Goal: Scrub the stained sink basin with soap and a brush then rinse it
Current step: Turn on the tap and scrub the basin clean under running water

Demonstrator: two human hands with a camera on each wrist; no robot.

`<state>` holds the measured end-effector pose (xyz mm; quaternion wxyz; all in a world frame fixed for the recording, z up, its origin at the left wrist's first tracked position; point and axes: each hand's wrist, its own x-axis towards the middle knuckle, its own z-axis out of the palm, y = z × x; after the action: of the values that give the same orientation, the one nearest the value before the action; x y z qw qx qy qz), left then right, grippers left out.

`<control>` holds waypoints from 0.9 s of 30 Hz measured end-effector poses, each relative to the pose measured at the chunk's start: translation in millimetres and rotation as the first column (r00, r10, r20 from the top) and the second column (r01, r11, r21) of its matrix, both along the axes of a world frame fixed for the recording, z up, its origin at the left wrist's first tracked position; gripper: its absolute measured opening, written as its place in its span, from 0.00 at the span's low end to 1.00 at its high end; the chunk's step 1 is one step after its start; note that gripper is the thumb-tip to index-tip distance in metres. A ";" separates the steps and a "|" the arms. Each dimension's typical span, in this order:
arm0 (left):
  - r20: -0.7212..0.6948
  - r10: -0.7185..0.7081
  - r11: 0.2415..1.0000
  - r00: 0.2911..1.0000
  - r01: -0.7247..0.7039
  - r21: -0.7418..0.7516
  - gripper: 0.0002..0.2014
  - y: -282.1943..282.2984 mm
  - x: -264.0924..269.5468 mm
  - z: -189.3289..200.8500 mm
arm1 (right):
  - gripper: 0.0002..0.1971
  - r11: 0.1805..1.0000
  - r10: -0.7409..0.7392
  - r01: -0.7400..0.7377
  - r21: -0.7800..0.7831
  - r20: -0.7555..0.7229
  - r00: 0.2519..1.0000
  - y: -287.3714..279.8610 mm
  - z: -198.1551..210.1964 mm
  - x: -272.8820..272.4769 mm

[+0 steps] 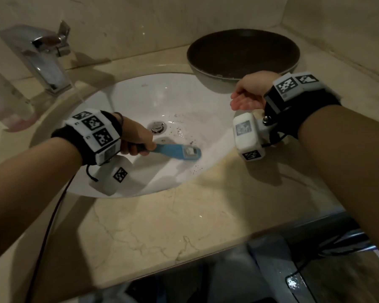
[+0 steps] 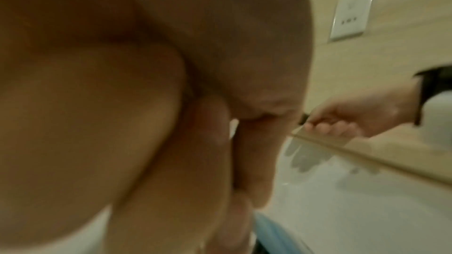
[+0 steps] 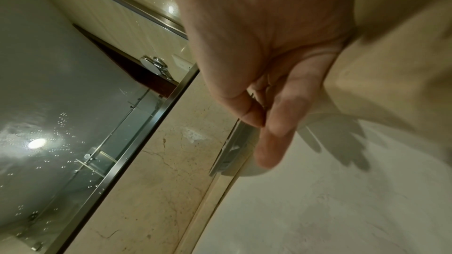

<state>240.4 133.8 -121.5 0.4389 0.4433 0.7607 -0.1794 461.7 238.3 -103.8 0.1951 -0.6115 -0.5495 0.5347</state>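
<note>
Water runs from the chrome faucet (image 1: 46, 60) at the back left of the white sink basin (image 1: 140, 99), which is set into a beige marble counter (image 1: 162, 226). The left hand (image 1: 136, 138) is down inside the basin, its fingers (image 1: 144, 147) curled tight around the dark handle end of a blue brush (image 1: 177, 152). The brush lies low across the near side of the basin, head pointing right, just in front of the metal drain plug (image 1: 157, 127); whether the bristles touch the porcelain cannot be told. Dark purplish specks (image 1: 184, 132) dot the wet surface to the right of the drain and near the front rim.

The right hand (image 1: 249, 92) hangs over the right rim of the basin, holding nothing; in the right wrist view its fingers (image 3: 276, 126) are loosely bent and relaxed, thumb close to the index finger. Behind it a dark brown bowl (image 1: 243, 53) sits on the counter at the back right. A pale, blurred container (image 1: 7, 99) stands at the far left beside the faucet. The left wrist view is mostly filled with blurred palm, with a sliver of blue brush at the bottom.
</note>
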 end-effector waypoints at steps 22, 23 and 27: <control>-0.040 -0.056 0.997 0.998 0.054 -0.052 0.20 1.1 -6.4 11.3 | 0.17 0.997 -0.043 0.044 -0.066 0.026 0.999 -9.4 12.5 -2.7; -0.041 -0.060 0.998 0.997 0.059 -0.017 0.19 1.2 -5.6 11.2 | 0.17 0.995 -0.059 0.059 -0.075 -0.001 0.998 -10.8 13.5 -1.9; -0.303 -0.146 0.945 0.942 0.224 0.239 0.19 1.1 -1.6 4.4 | 0.15 0.989 -0.099 0.090 -0.113 -0.080 0.992 -20.7 19.5 0.0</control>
<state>238.9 134.9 -117.0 0.2428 0.5390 0.7872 -0.1759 461.7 217.7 -84.2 0.2099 -0.6232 -0.4808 0.5800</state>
